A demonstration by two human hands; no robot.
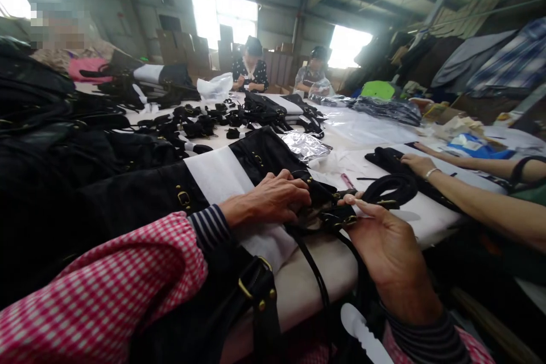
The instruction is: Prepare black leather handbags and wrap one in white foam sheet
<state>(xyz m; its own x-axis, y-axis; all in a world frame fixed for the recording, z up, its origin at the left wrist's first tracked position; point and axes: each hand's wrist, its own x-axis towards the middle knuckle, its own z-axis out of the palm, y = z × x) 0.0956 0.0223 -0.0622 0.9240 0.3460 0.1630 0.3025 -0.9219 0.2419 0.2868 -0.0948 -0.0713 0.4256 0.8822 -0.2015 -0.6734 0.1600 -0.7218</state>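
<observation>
A black bag (264, 153) with brass buckles lies across the table in front of me, a white paper band (215, 173) wrapped round its middle. My left hand (273, 196) rests over the bag's right end with its fingers curled on the edge. At that same end my right hand (384, 244) pinches a black strap (339, 217) with brass buckles between thumb and fingers. Part of the strap is hidden by my fingers. Another wide buckled strap (262, 290) hangs off the table's near edge, and a thin black cord dangles beside it.
Black bags (38, 182) are heaped at left. Small black strap bundles (200, 122) and a banded bag stack (277, 105) lie farther back. A coiled strap (390, 189) sits at right, near a co-worker's hands (420, 165) on another bag. Other people sit across the table.
</observation>
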